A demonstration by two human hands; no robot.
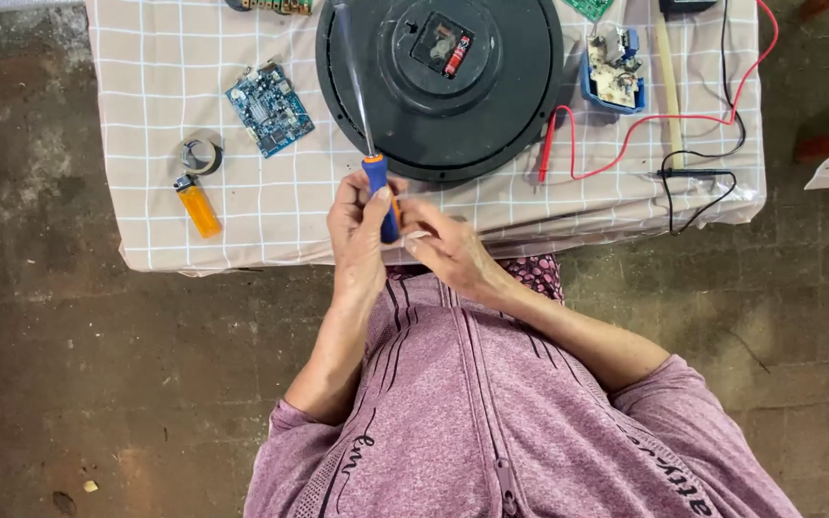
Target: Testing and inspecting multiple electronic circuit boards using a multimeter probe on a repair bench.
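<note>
Screwdriver (376, 182) sits in your left hand (359, 230), fingers wrapped round its blue-and-orange handle, shaft pointing up and away over the black round clock back (443, 86). Your right hand (448, 251) is just beside it at the table's near edge, fingertips pinched together close to the handle's lower end; something small and pale may be between them, but it is too small to tell. Both hands hover at the near edge of the checked cloth (280, 201), close to your chest.

Progress, as a judgement: early or mid-way. The clock lies face down and whole, its centre movement box (438, 43) in place with a red-and-black battery (457, 55) seated. The screwdriver tip is over the clock's back, not engaged with any screw that can be seen. No loose screws or removed covers show on the cloth, so opening work on the clock looks not yet done.

Round about: a blue circuit board (269, 107) left of the clock, a roll of tape (201, 153) and an orange lighter (198, 204) near the left edge, a red probe lead (616, 153) and a black lead (698, 187) to the right, a blue-cased open module (613, 72) beside a wooden stick (667, 82).
</note>
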